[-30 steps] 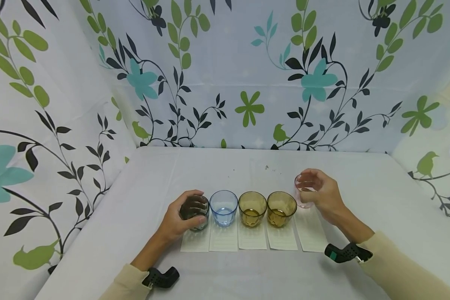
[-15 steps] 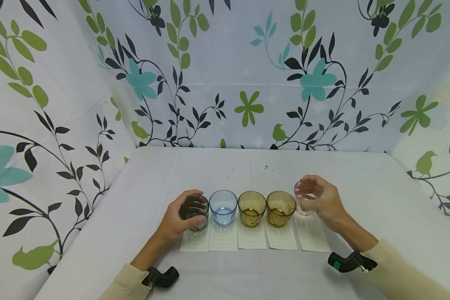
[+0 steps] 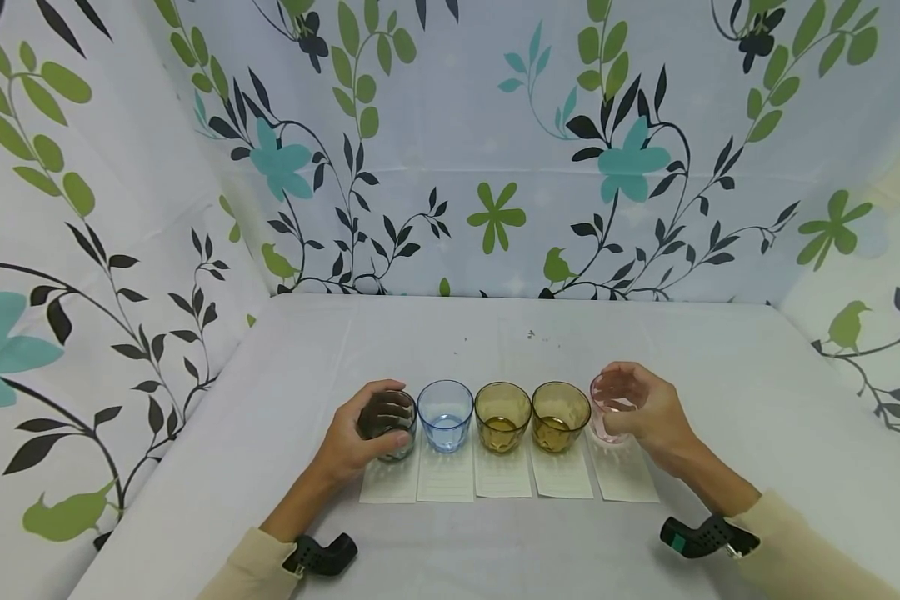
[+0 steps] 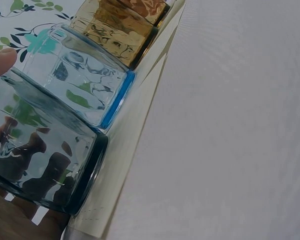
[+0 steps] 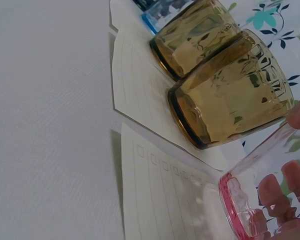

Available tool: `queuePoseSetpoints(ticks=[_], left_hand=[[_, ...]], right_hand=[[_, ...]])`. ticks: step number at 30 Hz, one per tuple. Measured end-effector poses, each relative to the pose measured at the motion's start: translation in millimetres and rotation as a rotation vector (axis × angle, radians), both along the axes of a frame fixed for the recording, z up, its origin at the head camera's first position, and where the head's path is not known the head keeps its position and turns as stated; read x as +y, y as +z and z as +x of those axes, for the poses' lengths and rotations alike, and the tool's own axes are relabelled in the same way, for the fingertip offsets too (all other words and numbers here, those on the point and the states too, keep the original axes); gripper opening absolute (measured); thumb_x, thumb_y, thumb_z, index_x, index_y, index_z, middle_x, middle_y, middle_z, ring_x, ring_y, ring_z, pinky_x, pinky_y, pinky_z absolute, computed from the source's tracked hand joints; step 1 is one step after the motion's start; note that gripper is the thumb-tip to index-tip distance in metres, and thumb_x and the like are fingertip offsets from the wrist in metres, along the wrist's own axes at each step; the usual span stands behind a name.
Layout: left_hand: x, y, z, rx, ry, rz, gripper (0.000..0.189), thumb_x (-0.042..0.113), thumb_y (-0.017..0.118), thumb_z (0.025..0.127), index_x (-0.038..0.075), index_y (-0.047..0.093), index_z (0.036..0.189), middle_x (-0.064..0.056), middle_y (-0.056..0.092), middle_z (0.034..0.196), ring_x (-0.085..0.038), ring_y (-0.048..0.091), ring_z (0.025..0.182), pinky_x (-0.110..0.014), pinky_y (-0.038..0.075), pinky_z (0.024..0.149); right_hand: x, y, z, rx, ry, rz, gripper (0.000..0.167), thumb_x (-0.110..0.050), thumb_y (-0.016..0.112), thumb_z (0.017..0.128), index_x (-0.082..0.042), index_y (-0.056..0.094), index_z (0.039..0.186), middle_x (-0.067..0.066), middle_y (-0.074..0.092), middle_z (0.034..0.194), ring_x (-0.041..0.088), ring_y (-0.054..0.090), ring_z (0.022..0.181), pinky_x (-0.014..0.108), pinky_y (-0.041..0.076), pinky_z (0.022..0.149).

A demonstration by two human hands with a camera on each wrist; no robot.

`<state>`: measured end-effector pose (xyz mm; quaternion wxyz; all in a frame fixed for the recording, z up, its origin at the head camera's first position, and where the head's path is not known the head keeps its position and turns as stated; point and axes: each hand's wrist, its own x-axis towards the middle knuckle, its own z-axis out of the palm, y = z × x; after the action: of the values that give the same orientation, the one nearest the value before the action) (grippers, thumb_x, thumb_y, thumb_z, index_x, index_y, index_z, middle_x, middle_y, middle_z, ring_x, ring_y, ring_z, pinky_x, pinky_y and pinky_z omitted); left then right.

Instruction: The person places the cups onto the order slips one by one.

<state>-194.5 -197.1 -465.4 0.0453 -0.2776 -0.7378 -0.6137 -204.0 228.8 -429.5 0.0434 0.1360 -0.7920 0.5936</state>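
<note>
Five drinking glasses form a side-by-side row, each at the far end of a paper slip. At the left end, my left hand (image 3: 351,442) grips a dark grey glass (image 3: 375,423), its fingers round the far side and thumb in front. My right hand (image 3: 660,417) holds a clear pink glass (image 3: 598,407) at the right end, fingers showing through its wall. In the right wrist view the pink base (image 5: 230,205) is close over the lined paper slip (image 5: 155,185). Between the hands stand a light blue glass (image 3: 446,417) and two amber glasses, one left (image 3: 503,417) and one right (image 3: 562,417).
The paper slips (image 3: 504,479) lie side by side on the white tablecloth (image 3: 495,550). Patterned cloth (image 3: 420,125) with leaves and flowers hangs behind and at both sides. Small dark specks (image 3: 531,334) show on the cloth beyond the glasses.
My right hand has brought the pink glass nearer to me, down level with the row, over the rightmost slip. My left hand and the other glasses have stayed put.
</note>
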Motion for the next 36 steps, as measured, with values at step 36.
queuePoseSetpoints(ticks=[36], left_hand=[[-1.1,1.5,-0.4,-0.025,0.009,-0.009,0.059,0.006,0.075,0.087,0.010,0.051,0.141,-0.016,0.061,0.127,-0.039,0.063,0.114,-0.044,0.055,0.100]], right_hand=[[16,-16.4,10.6,-0.006,0.071,0.008,0.064,0.016,0.066,0.070,0.003,0.048,0.130,0.028,0.060,0.122,0.016,0.067,0.107,0.026,0.055,0.097]])
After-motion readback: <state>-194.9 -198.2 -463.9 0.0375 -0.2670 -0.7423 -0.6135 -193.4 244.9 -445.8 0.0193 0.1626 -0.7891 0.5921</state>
